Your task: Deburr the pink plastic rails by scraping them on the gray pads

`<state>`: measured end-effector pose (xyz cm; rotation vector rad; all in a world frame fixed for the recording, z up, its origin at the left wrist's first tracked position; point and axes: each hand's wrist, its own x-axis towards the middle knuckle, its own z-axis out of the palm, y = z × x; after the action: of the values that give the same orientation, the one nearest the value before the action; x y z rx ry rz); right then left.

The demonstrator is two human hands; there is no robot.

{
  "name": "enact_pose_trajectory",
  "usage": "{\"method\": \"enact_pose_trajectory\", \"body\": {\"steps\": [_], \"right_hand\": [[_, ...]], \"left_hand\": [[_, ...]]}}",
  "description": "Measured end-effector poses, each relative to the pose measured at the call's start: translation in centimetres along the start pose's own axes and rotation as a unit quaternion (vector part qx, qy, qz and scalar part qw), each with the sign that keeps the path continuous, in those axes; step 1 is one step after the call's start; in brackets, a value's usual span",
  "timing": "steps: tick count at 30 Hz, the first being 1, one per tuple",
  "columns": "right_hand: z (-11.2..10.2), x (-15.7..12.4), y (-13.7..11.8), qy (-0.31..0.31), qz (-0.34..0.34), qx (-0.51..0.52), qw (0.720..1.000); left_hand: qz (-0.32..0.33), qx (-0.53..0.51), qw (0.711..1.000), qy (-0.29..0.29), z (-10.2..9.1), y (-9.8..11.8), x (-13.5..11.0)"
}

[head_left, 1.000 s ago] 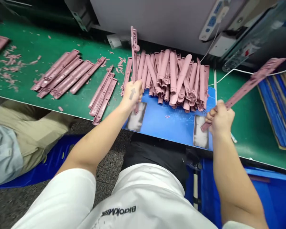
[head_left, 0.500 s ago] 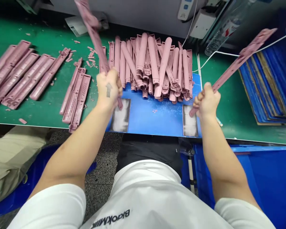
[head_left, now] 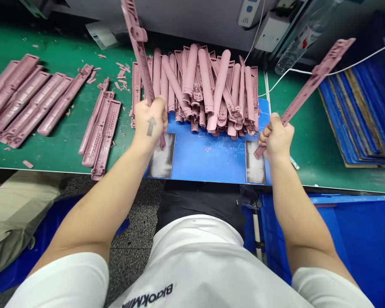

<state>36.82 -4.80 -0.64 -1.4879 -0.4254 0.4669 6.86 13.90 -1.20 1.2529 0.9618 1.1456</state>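
My left hand is closed round the lower part of a long pink plastic strip, which points up and slightly left. A similar pink plastic strip is gripped by my right hand and slants up to the right. Both lower ends stick out below my fists, each above a grey-white pad on the blue mat. Between and beyond my hands lies a heap of pink plastic shells, some rounded side up, others showing ribbed insides.
More pink shells lie in rows at left on the green table, among pink scraps. At right are stacked blue boards, a plastic bottle and a white cable. A blue bin stands below; another person's leg is at left.
The left strip has swung to the right and stands more upright, with my left hand slightly lower and further right. The right strip's upper end has shifted a little left. Both hands keep their hold.
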Motion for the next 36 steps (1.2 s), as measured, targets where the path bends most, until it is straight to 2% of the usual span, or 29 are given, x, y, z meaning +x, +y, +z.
{"method": "enact_pose_trajectory", "body": {"steps": [2, 4, 7, 10, 13, 15, 18, 20, 23, 25, 27, 29, 31, 32, 34, 36], "right_hand": [[-0.2, 0.0, 0.4, 0.005, -0.032, -0.007, 0.999], [-0.6, -0.8, 0.6, 0.028, -0.095, 0.000, 0.995], [-1.5, -3.3, 0.8, 0.005, -0.152, -0.007, 0.988], [-1.7, -4.6, 0.7, -0.017, -0.128, -0.030, 0.991], [-1.4, -4.5, 0.4, 0.033, -0.166, -0.001, 0.986], [-1.6, -4.8, 0.2, 0.037, -0.188, 0.029, 0.981], [-2.1, -5.7, 0.1, -0.024, -0.139, 0.021, 0.990], [-2.0, -5.4, 0.3, -0.024, -0.128, 0.012, 0.991], [-1.6, -5.2, 0.3, 0.022, -0.189, 0.017, 0.982], [-1.9, -6.8, -0.1, 0.006, -0.221, 0.015, 0.975], [-2.8, -9.4, -0.5, -0.039, -0.212, 0.014, 0.976], [-3.4, -10.9, -0.8, -0.073, -0.176, 0.014, 0.982], [-3.1, -9.8, -0.7, -0.062, -0.153, 0.005, 0.986], [-2.6, -8.5, -0.5, -0.038, -0.158, -0.002, 0.987], [-1.5, -6.0, 0.1, 0.005, -0.187, -0.010, 0.982], [-1.5, -5.7, 0.6, 0.002, -0.229, -0.020, 0.973]], "left_hand": [[0.012, -0.015, 1.000, 0.012, 0.1, 0.1, -0.4], [0.055, -0.041, 0.997, 0.035, 0.0, 0.7, -1.6], [0.073, -0.053, 0.996, 0.008, -0.7, 1.8, -4.0], [0.044, -0.031, 0.998, -0.023, -1.0, 1.9, -4.8], [0.122, -0.053, 0.991, 0.016, -0.8, 1.5, -4.5], [0.158, -0.079, 0.984, 0.014, -1.0, 1.5, -4.7], [0.082, -0.048, 0.994, -0.045, -1.4, 1.7, -5.1], [0.064, -0.023, 0.997, -0.048, -1.3, 1.4, -4.7], [0.161, -0.046, 0.986, 0.008, -1.1, 0.6, -4.6], [0.211, -0.057, 0.976, -0.001, -1.6, 0.6, -6.2], [0.193, -0.058, 0.978, -0.045, -2.7, 1.1, -8.4], [0.127, -0.056, 0.986, -0.088, -3.4, 1.7, -9.5], [0.064, -0.050, 0.993, -0.090, -3.0, 1.9, -8.5], [0.056, -0.048, 0.995, -0.073, -2.4, 1.8, -7.4], [0.096, -0.052, 0.994, -0.006, -1.3, 1.3, -5.5], [0.126, -0.053, 0.990, 0.018, -1.2, 0.9, -5.3]]}}
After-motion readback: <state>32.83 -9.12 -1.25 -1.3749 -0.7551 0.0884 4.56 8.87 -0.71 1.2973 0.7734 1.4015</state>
